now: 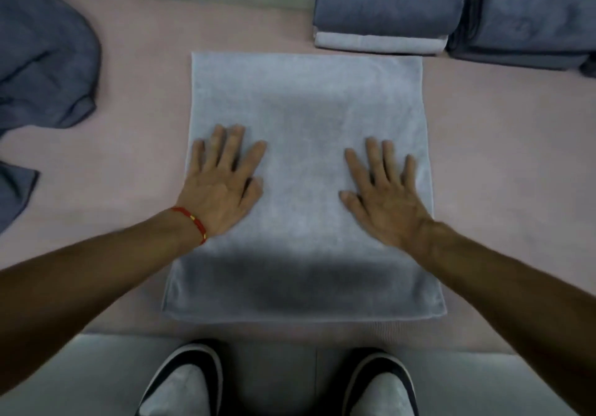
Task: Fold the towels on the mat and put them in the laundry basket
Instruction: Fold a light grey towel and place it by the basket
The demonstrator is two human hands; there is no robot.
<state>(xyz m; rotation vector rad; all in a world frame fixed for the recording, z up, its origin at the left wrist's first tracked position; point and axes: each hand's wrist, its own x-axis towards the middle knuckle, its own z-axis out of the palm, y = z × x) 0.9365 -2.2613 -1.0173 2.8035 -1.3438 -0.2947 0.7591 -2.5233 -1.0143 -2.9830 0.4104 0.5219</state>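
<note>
A light grey towel [304, 93] lies folded into a flat rectangle in the middle of the pink mat [145, 93]. My left hand [222, 183] presses flat on the towel's left half, fingers spread and straight. On the right half rests my right hand [383, 193], also flat with fingers spread. A red string bracelet circles my left wrist. No laundry basket is in view.
A crumpled dark blue towel [42, 61] lies at the mat's left side. At the back right sit a folded stack [385, 6] with a dark logo towel over a light one, and another dark folded stack [529, 22]. My two shoes [280, 383] stand at the mat's near edge.
</note>
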